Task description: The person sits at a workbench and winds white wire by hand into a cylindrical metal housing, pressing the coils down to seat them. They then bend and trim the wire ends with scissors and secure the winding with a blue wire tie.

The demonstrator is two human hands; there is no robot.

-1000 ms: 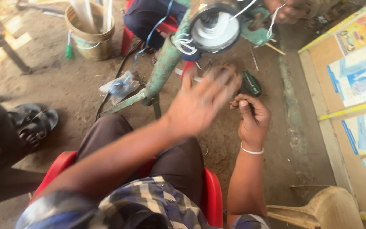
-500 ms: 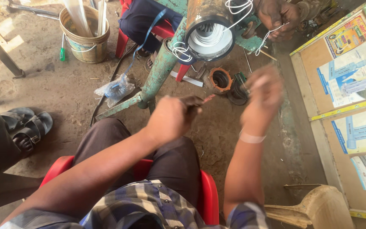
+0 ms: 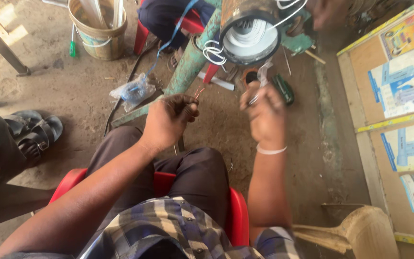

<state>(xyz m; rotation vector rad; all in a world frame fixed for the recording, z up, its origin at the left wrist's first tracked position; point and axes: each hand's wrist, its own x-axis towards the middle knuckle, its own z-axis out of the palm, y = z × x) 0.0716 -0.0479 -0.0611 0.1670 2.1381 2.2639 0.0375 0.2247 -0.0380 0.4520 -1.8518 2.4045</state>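
Both hands are pulling back toward the body since half a second ago, the right one dropping lower. Nearest, the person is sitting on a red stool [image 3: 238,216]. Out front, the left hand [image 3: 168,120] is pinching thin reddish wire ends [image 3: 198,92], keeping them clear. The right hand [image 3: 264,112] is gripping a slim metal tool, perhaps pliers [image 3: 254,99], tugging a pale sleeve [image 3: 263,72] hanging from the motor housing [image 3: 250,31] mounted beyond on a green stand [image 3: 188,67].
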